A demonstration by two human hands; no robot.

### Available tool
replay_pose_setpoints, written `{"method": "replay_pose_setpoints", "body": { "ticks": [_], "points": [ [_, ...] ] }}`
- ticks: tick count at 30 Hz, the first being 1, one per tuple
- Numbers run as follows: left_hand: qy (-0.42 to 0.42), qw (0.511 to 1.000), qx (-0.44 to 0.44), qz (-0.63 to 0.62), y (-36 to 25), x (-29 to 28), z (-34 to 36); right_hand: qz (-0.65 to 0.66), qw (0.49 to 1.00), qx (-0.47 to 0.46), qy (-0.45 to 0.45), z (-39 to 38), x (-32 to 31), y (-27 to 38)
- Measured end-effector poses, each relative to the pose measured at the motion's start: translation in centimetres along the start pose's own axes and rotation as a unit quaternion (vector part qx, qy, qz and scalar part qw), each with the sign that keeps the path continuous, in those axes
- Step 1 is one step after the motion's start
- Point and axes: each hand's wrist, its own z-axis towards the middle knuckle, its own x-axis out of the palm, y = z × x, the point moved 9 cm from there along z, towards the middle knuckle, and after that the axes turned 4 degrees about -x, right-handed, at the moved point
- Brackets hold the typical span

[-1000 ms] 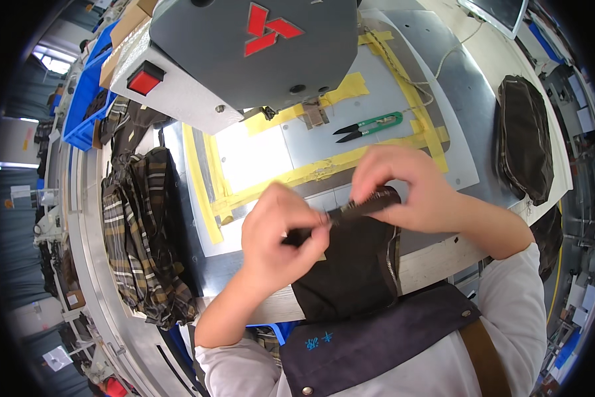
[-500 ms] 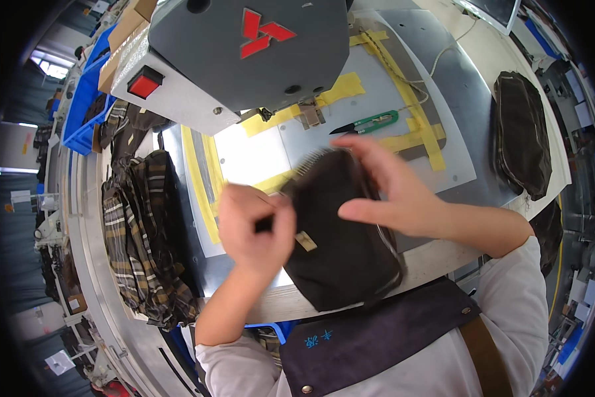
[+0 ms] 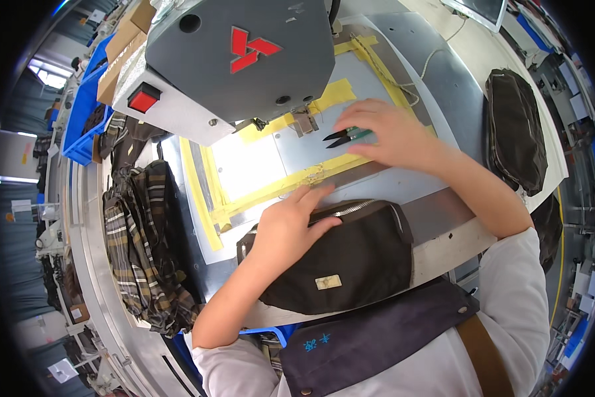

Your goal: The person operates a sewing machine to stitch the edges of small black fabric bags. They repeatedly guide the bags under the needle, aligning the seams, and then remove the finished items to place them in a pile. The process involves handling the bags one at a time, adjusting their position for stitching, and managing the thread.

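Note:
A dark brown fabric pouch (image 3: 360,264) with a silver zip along its upper edge and a small pale label lies flat at the table's front edge. My left hand (image 3: 287,225) rests over the pouch's zipped upper edge, with its thumb and fingers apart. Beyond the pouch, my right hand (image 3: 393,135) closes around the green handle of a pair of thread snips (image 3: 339,139). The black blades of the snips point left and stand apart, under the sewing machine head (image 3: 244,63). Most of the green handle is hidden by my fingers.
Yellow tape (image 3: 271,188) frames a pale sheet on the metal table. Plaid fabric pieces (image 3: 145,245) are heaped at left, near a blue bin (image 3: 79,142). A second dark pouch (image 3: 517,132) lies at right. A pale cord (image 3: 436,56) runs across the back.
The pouch has gone from being held up and tilted to lying flat, zip away from me. My right hand has left it and taken hold of the snips from the table.

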Motion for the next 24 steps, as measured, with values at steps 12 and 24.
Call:
{"method": "replay_pose_setpoints", "body": {
  "ticks": [12,24],
  "points": [
    [-0.189,0.899,-0.098,-0.382,5.0,-2.9,-0.7,0.498,0.806,0.318,0.013,-3.7,1.7,-1.5],
    [-0.057,0.984,0.021,-0.168,0.6,-4.5,3.0,0.164,0.985,0.021,0.043,1.5,0.3,5.0]
  ]
}}
